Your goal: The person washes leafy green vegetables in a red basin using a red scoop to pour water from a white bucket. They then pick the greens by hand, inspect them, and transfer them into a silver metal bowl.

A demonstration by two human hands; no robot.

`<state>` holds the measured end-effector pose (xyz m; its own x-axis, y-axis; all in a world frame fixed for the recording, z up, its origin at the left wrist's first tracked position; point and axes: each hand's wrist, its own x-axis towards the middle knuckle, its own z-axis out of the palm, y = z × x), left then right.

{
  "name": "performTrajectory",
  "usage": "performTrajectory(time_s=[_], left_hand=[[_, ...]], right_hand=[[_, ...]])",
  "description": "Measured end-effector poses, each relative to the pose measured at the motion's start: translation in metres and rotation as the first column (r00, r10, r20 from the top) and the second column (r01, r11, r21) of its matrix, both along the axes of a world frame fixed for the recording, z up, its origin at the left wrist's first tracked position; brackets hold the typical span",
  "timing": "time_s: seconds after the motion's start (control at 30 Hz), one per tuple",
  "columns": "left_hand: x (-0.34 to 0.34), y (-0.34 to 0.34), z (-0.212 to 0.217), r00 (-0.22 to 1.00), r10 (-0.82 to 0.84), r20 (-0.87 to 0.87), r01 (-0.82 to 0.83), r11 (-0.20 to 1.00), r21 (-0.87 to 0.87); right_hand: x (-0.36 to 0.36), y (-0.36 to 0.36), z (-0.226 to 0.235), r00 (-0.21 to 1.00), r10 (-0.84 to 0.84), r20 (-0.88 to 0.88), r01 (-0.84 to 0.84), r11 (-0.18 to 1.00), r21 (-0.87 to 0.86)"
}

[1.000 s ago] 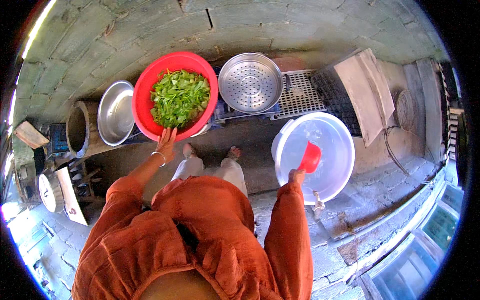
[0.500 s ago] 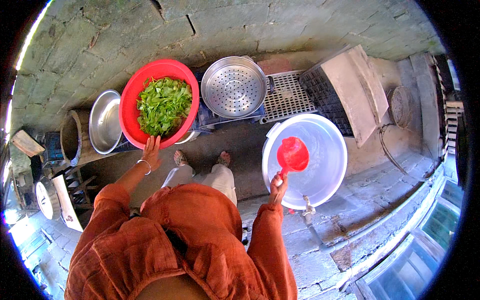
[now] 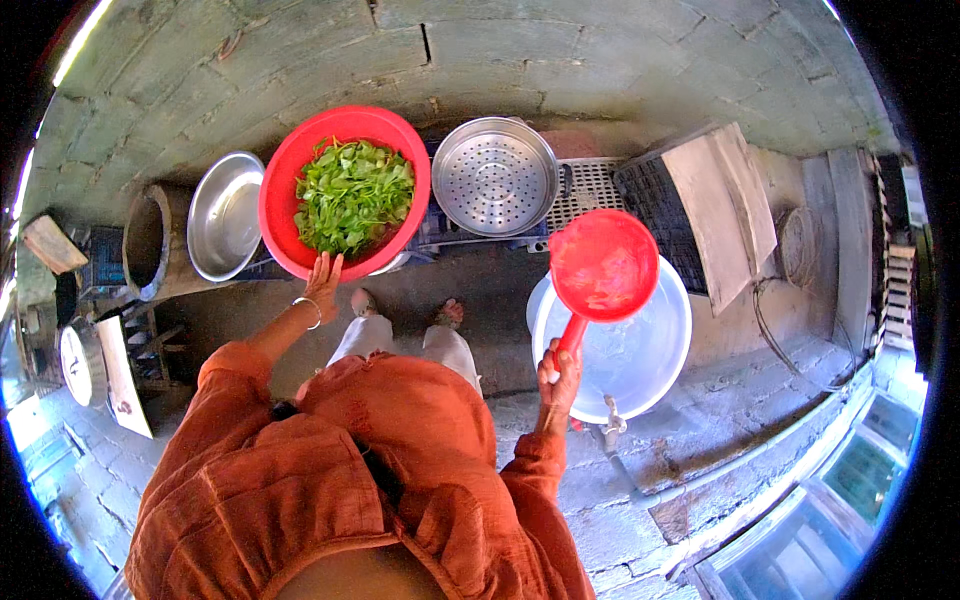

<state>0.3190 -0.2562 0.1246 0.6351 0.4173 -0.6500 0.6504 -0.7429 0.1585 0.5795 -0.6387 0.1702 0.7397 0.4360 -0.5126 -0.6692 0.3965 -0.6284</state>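
My right hand (image 3: 560, 378) is closed round the handle of a red plastic dipper (image 3: 605, 265). The dipper hangs above a big white tub (image 3: 650, 355) of water; its bowl seems to have water in it. My left hand (image 3: 322, 285) touches the near rim of a red basin (image 3: 275, 215), its fingers stretched out along the edge. Inside that basin lies a heap of green leafy vegetables (image 3: 355, 195). How far the left fingertips reach over the rim is hard to see.
Right of the basin sits a perforated metal steamer pan (image 3: 495, 175), left of it a metal bowl (image 3: 222, 220). A white grid rack (image 3: 590, 190) and a dark crate with a board (image 3: 715, 190) stand farther right. A tap (image 3: 613, 420) juts at the tub's near edge.
The dipper has come up out of the tub and now looks larger and nearer. My left hand stays at the basin's rim. The view has shifted slightly.
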Motion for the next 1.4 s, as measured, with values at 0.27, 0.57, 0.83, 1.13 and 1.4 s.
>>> performTrajectory(time_s=[0.27, 0.57, 0.83, 1.13, 1.4], left_hand=[[-0.002, -0.002, 0.006, 0.993, 0.065, 0.102, -0.065, 0.998, -0.002], [-0.007, -0.006, -0.004, 0.966, 0.118, 0.232, -0.126, 0.992, 0.019], [0.002, 0.000, 0.019, 0.970, 0.139, 0.199, -0.125, 0.989, -0.084], [0.007, -0.001, 0.018, 0.985, 0.135, 0.110, -0.125, 0.988, -0.094], [0.015, -0.008, 0.019, 0.991, 0.117, 0.061, -0.116, 0.993, -0.023]], right_hand=[[0.003, 0.125, 0.044, 0.913, 0.404, 0.055, -0.399, 0.913, -0.084], [-0.026, 0.209, 0.027, 0.809, 0.558, 0.186, -0.510, 0.822, -0.252], [-0.025, 0.229, 0.011, 0.369, 0.646, 0.668, -0.178, 0.754, -0.632], [-0.025, 0.216, 0.016, -0.093, 0.834, 0.544, 0.222, 0.550, -0.805], [-0.009, 0.100, -0.034, 0.609, 0.362, 0.706, 0.548, 0.450, -0.705]])
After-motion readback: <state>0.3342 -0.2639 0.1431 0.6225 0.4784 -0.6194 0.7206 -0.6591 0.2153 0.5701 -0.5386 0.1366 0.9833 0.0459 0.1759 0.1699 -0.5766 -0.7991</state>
